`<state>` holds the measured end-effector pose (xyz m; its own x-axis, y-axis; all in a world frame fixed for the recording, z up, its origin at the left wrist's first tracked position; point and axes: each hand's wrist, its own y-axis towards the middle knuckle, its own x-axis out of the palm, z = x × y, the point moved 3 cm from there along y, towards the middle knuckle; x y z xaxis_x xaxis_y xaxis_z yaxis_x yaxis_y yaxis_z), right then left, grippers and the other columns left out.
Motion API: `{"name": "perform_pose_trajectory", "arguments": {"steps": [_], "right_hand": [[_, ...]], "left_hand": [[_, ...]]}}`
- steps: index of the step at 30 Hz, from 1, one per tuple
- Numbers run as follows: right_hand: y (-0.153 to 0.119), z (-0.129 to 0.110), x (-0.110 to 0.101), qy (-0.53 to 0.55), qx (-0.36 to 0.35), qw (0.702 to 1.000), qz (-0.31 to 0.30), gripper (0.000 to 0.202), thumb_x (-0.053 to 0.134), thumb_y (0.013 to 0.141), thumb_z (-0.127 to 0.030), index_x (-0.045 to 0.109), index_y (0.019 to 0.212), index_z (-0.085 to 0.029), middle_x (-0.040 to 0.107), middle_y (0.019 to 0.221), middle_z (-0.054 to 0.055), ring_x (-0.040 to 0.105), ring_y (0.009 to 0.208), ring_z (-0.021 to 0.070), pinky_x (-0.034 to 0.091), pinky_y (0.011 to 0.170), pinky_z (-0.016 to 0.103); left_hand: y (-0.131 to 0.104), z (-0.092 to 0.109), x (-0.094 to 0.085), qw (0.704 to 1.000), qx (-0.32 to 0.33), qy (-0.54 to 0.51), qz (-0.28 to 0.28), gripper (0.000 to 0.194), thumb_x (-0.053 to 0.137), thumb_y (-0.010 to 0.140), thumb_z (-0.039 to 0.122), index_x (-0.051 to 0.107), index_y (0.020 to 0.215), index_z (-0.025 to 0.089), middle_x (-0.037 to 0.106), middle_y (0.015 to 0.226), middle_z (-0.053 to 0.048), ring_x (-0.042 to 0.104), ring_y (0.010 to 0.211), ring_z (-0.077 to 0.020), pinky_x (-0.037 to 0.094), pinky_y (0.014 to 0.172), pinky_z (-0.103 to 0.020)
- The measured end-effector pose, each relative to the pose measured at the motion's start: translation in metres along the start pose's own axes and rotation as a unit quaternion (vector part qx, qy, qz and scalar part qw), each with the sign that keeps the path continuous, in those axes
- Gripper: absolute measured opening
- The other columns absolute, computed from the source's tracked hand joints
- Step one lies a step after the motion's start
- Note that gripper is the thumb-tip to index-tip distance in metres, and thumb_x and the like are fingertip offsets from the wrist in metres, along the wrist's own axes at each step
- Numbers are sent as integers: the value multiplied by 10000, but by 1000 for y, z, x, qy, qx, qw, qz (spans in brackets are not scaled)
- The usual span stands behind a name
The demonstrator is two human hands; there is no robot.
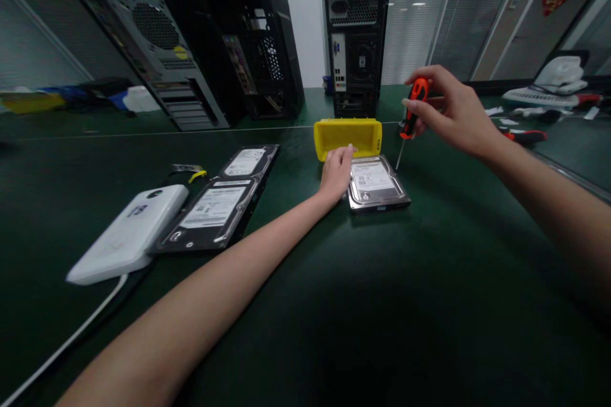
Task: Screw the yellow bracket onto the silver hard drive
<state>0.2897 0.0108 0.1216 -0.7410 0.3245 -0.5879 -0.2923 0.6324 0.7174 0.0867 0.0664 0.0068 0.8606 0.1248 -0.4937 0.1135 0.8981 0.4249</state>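
Note:
A silver hard drive (372,175) with a white label lies flat on the green table. My left hand (337,173) is closed against its left edge, fingers curled together with the tips at the far left corner. Between the fingers of my right hand (446,105) is an orange and black screwdriver (417,98), handle up. Its thin shaft points down, with the tip at the drive's right edge; whether it sits in a screw is too small to tell. Just behind the drive stands a yellow plastic bin (347,133), tipped so that its hollow faces me.
To the left lie two more hard drives (214,206) (245,162) and a white box-shaped device (131,232) with a cable. Black computer cases (267,44) (358,32) and a larger tower (157,32) stand behind. Red-handled pliers (527,136) lie at right.

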Motion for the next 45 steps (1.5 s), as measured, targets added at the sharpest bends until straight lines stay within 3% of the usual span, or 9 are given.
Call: {"name": "perform_pose_trajectory", "arguments": {"steps": [19,28,35,45], "right_hand": [[2,-3,2,11,5,1000,-14,302,541,855,-337,502,1137,-237,545,975,55,606,627,123,579,613,316],[10,-7,4,-10,21,999,-42,327,564,819,-448,518,1092,-274,595,1052,61,618,735,182,579,616,362],[18,-6,6,-33,31,995,-84,354,583,804,-462,515,1083,-255,608,956,62,636,729,218,538,618,387],[27,-7,7,-139,-18,986,-86,319,537,813,-518,538,1004,-263,603,812,56,568,697,220,492,668,405]], "left_hand": [[0,1,-1,1000,-6,-6,-1,401,305,960,411,636,1025,195,635,1139,-84,522,1126,-202,362,1018,-341],[0,1,0,1000,-2,1,3,404,298,962,408,640,1003,196,646,1114,-74,528,1118,-197,368,1014,-329],[0,1,-1,1000,-1,0,2,403,302,963,408,638,1009,191,640,1127,-80,522,1128,-198,362,1021,-333],[0,1,0,1000,1,-8,0,408,303,962,419,634,1026,188,632,1135,-85,516,1134,-196,356,1028,-343]]}}
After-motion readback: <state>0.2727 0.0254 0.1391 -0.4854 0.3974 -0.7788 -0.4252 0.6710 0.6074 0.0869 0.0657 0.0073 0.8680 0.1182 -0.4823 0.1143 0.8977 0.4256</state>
